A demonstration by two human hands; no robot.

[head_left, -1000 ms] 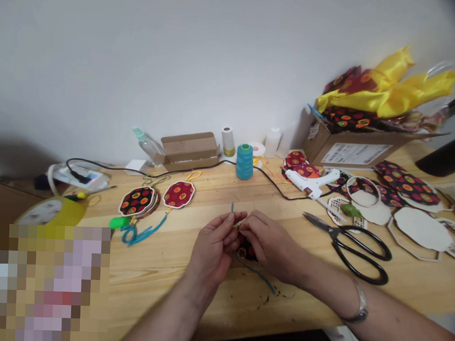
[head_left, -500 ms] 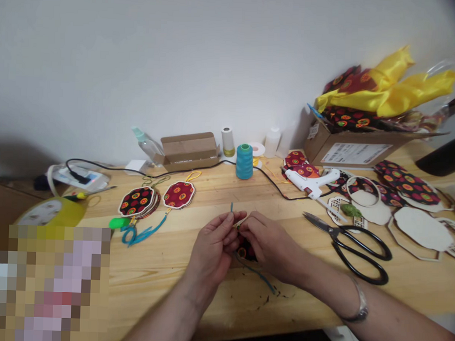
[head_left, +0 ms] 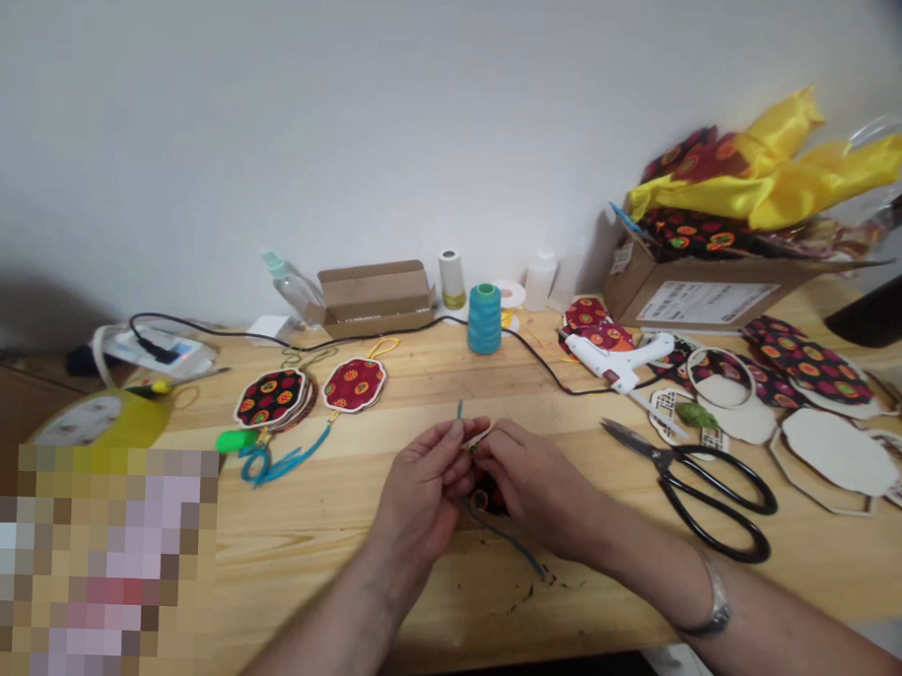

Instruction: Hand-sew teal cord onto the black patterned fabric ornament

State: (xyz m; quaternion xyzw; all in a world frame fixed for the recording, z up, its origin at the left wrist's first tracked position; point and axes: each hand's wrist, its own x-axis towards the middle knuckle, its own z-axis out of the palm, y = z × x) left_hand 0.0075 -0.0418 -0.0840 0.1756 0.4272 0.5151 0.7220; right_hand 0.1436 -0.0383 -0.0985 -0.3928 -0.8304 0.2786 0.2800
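Note:
My left hand [head_left: 427, 480] is closed in a pinch on a teal cord [head_left: 459, 409], whose short end sticks up above the thumb. Close beside it, my right hand [head_left: 531, 484] has its fingers pressed together; what lies between them is mostly hidden. Partly covered by both hands is a pendant of dark flowered fabric [head_left: 488, 496]. A longer teal cord tail [head_left: 518, 548] trails below it towards the table's front edge. To the right of my right hand lie black-handled scissors [head_left: 665, 462], blades half apart.
Behind my hands stands a teal thread cone [head_left: 485, 319]. A white glue gun [head_left: 620, 362] lies right, near wooden shapes [head_left: 836, 455] and a cardboard box [head_left: 708, 293] of fabric. Finished-looking pendants [head_left: 355, 385] with teal tassels lie left, beside a green-capped object [head_left: 237, 441]. A black cable crosses behind.
Both hands keep nearly the same pinched pose around the cord and pendant. The view has shifted very slightly; nothing else has visibly moved.

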